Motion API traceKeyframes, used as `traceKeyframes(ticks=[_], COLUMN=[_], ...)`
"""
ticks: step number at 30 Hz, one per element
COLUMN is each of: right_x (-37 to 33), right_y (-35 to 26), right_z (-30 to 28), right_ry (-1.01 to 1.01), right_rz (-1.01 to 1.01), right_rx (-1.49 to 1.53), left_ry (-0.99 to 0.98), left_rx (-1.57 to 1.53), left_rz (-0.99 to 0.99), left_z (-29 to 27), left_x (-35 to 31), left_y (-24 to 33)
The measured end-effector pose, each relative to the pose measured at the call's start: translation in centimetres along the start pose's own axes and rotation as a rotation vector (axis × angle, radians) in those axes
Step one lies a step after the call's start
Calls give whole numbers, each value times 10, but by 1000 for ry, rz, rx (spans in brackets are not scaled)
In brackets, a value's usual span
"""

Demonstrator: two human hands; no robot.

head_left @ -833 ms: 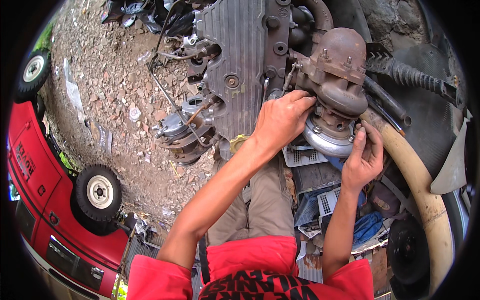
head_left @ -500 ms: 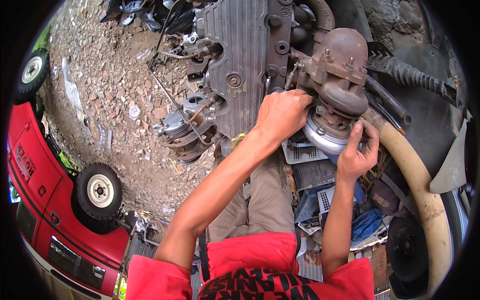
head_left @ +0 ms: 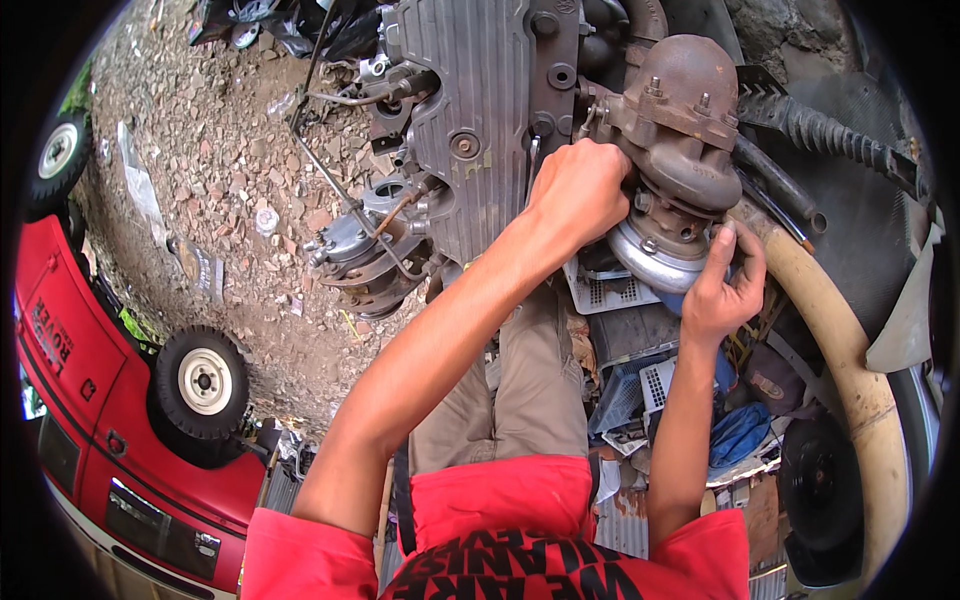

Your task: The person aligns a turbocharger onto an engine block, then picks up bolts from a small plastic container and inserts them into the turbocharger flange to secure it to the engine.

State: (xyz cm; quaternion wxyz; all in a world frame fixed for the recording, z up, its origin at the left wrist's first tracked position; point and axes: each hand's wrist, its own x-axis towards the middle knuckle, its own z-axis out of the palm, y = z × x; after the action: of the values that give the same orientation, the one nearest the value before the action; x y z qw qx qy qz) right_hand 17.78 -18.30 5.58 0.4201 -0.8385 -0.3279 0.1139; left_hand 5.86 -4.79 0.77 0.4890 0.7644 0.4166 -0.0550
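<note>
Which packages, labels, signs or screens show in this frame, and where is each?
Flat dark packet: on the gravel, left of the engine, oblong, pale patch.
White lettering panel: on the red vehicle's side, far left.
White print: across the person's red shirt, bottom centre.
No screens or signs.

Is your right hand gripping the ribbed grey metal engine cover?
No, the right hand rests on the shiny silver round housing under the rusty brown turbocharger, apart from the ribbed cover.
</note>
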Motion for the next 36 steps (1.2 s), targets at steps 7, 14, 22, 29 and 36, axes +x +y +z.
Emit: traceKeyframes(ticks=[7, 14, 22, 29, 36], right_x=[0, 5, 3, -19, -19], right_y=[2, 3, 46, 45, 28], right_z=[2, -8, -25, -13, -6], right_ry=[13, 1, -67, -29, 129], right_rz=[2, 7, 299, 341, 529], right_rx=[35, 50, 342, 459, 486], left_ry=[-13, -85, -58, -56, -50], left_rx=[-129, -67, -119, -158, -177], left_rz=[66, 105, 114, 106, 125], left_z=[-4, -13, -7, -8, -10], left_x=[1, 2, 2, 0, 0], left_y=[-9, -7, -9, -10, -12])
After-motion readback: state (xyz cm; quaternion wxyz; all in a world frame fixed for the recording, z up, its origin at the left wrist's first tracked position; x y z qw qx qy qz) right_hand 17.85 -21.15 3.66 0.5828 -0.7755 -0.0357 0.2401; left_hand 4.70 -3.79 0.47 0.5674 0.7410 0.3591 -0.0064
